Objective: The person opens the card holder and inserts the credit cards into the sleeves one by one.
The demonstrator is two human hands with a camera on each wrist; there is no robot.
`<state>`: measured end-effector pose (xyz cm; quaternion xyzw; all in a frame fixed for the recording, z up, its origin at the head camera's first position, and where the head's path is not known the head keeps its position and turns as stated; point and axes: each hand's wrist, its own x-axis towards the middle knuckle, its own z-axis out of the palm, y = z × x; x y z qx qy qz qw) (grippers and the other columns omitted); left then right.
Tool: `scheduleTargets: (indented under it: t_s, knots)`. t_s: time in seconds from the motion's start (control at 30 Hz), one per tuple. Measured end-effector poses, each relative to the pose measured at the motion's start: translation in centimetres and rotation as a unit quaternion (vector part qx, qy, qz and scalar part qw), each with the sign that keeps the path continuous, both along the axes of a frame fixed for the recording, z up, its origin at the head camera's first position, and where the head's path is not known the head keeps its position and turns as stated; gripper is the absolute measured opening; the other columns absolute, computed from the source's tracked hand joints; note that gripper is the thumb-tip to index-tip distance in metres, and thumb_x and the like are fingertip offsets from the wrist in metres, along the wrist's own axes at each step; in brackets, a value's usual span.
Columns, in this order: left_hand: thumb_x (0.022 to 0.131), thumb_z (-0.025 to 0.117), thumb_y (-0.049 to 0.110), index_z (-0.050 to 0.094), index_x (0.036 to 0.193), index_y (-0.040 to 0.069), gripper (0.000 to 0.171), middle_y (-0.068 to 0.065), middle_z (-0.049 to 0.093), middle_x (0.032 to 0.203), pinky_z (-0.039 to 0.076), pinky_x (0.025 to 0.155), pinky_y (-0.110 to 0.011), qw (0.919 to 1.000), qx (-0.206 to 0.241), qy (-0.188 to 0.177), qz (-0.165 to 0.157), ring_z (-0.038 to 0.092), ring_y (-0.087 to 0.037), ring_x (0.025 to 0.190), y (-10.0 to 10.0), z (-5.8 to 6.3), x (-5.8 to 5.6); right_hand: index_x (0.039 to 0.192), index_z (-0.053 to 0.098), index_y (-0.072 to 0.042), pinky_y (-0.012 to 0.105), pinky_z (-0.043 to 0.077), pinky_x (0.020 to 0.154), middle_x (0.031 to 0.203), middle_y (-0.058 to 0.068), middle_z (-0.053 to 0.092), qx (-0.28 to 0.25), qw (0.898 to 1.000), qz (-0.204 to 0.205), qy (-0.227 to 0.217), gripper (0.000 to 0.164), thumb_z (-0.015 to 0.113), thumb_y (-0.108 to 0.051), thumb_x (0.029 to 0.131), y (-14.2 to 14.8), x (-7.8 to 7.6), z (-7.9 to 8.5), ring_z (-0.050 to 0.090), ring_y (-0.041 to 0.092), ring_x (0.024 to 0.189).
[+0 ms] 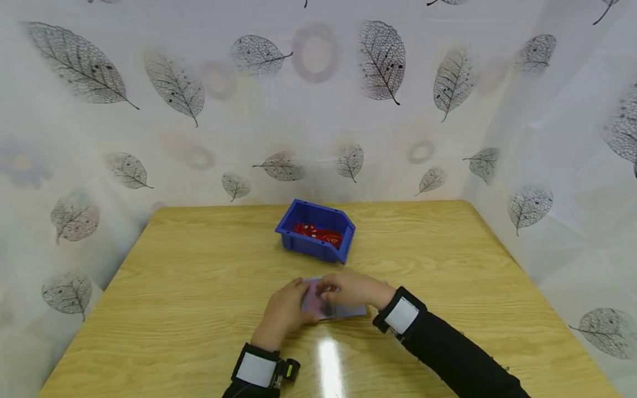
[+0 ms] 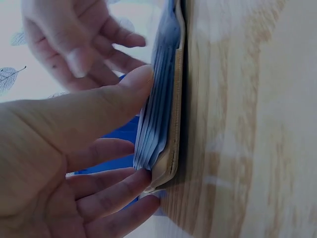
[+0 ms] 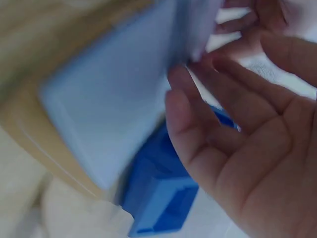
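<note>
A card holder (image 1: 351, 310) with a tan stitched cover (image 2: 171, 158) and a stack of clear plastic sleeves (image 3: 111, 104) lies open on the table. My left hand (image 1: 283, 309) grips its left edge, the thumb on top of the sleeves and the fingers at the corner. Over the sleeves is my right hand (image 1: 350, 288), its fingers loosely bent with the fingertips close to a sleeve. In the left wrist view that right hand (image 2: 79, 44) shows nothing between thumb and fingers. A pinkish patch shows on the left-hand sleeve in the head view.
Beyond the card holder stands a blue plastic bin (image 1: 313, 251) with red cards (image 1: 318, 233) inside, one lettered VIP. The wooden table (image 1: 199, 287) meets a leaf-patterned curtain (image 1: 318, 121) at its back and sides.
</note>
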<state>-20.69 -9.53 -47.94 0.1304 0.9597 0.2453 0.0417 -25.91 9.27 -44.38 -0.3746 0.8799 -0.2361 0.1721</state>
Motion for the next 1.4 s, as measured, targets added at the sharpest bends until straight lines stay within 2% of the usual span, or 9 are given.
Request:
scheduleTargets:
  t_s: [0.1,0.2,0.27,0.33,0.43,0.53,0.7,1.07,1.4]
  knots:
    - [0.068,0.088,0.029,0.061,0.127,-0.001,0.071,-0.025,0.054,0.135,0.045,0.097,-0.051,0.9999,-0.007,0.009,0.002,0.056,-0.042,0.117,0.1,0.1,0.0,0.115,0.067,-0.002,0.031,0.054,0.075,0.105,0.008,0.071,-0.071,0.996,-0.049,0.019,0.024,0.057,-0.014,0.097,0.1,-1.8,1.1,0.067,0.018,0.091]
    - [0.068,0.089,0.028,0.062,0.126,-0.001,0.07,-0.025,0.054,0.134,0.045,0.097,-0.05,0.9999,-0.009,0.013,0.005,0.056,-0.041,0.117,0.2,0.4,0.1,0.112,0.067,-0.003,0.033,0.054,0.071,0.1,0.01,0.071,-0.138,0.978,-0.146,0.055,0.02,0.058,-0.012,0.097,-0.2,-4.2,1.9,0.067,0.018,0.082]
    - [0.067,0.089,0.027,0.063,0.125,-0.001,0.069,-0.024,0.055,0.134,0.045,0.097,-0.049,0.9998,-0.012,0.014,0.006,0.057,-0.041,0.117,0.2,0.4,0.1,0.113,0.067,-0.004,0.036,0.054,0.074,0.103,0.01,0.071,-0.135,0.967,-0.202,0.076,0.021,0.057,-0.012,0.097,-0.6,-6.0,2.1,0.066,0.02,0.084]
    - [0.067,0.089,0.026,0.063,0.125,-0.001,0.069,-0.025,0.055,0.133,0.046,0.097,-0.049,0.9999,-0.008,0.013,0.007,0.056,-0.041,0.117,0.2,0.4,0.2,0.117,0.066,-0.004,0.038,0.053,0.08,0.107,0.012,0.069,-0.094,0.964,-0.228,0.097,0.024,0.057,-0.013,0.097,-0.9,-7.5,1.8,0.066,0.023,0.089]
    - [0.066,0.09,0.024,0.063,0.125,-0.001,0.069,-0.025,0.055,0.133,0.046,0.096,-0.049,0.9999,0.0,0.012,0.0,0.057,-0.042,0.116,0.4,0.3,0.2,0.12,0.065,-0.002,0.041,0.051,0.088,0.113,0.014,0.068,0.002,0.969,-0.213,0.126,0.028,0.06,-0.014,0.095,-1.1,-9.5,0.6,0.065,0.027,0.1]
    - [0.066,0.09,0.023,0.062,0.125,-0.002,0.069,-0.026,0.055,0.133,0.046,0.096,-0.049,0.9999,0.001,0.009,-0.014,0.057,-0.041,0.117,0.7,0.1,0.3,0.114,0.068,-0.002,0.04,0.053,0.084,0.106,0.014,0.07,0.085,0.97,-0.176,0.145,0.024,0.064,-0.014,0.094,-1.0,-10.7,-0.8,0.067,0.028,0.096]
    - [0.066,0.09,0.026,0.063,0.125,0.0,0.07,-0.023,0.056,0.133,0.045,0.098,-0.048,0.9997,-0.013,0.003,-0.022,0.056,-0.038,0.118,1.2,-0.1,0.5,0.11,0.069,-0.003,0.04,0.053,0.082,0.099,0.013,0.07,0.163,0.962,-0.135,0.172,0.018,0.058,-0.007,0.096,-0.7,-11.5,-2.4,0.066,0.028,0.093]
    - [0.065,0.09,0.027,0.064,0.124,0.002,0.07,-0.023,0.056,0.133,0.045,0.097,-0.048,0.9999,-0.012,0.009,-0.001,0.057,-0.039,0.117,0.5,0.2,0.3,0.113,0.067,0.0,0.041,0.05,0.089,0.105,0.016,0.067,0.164,0.962,-0.113,0.187,0.021,0.058,-0.005,0.095,-1.8,-12.1,-2.1,0.063,0.029,0.099]
    - [0.065,0.09,0.028,0.063,0.125,0.002,0.071,-0.022,0.055,0.134,0.045,0.098,-0.048,0.9999,-0.005,0.002,0.011,0.056,-0.039,0.119,0.0,0.0,0.2,0.109,0.066,0.0,0.042,0.049,0.085,0.099,0.015,0.065,0.177,0.967,-0.101,0.152,0.017,0.056,-0.004,0.096,-2.5,-12.7,-2.2,0.061,0.03,0.097]
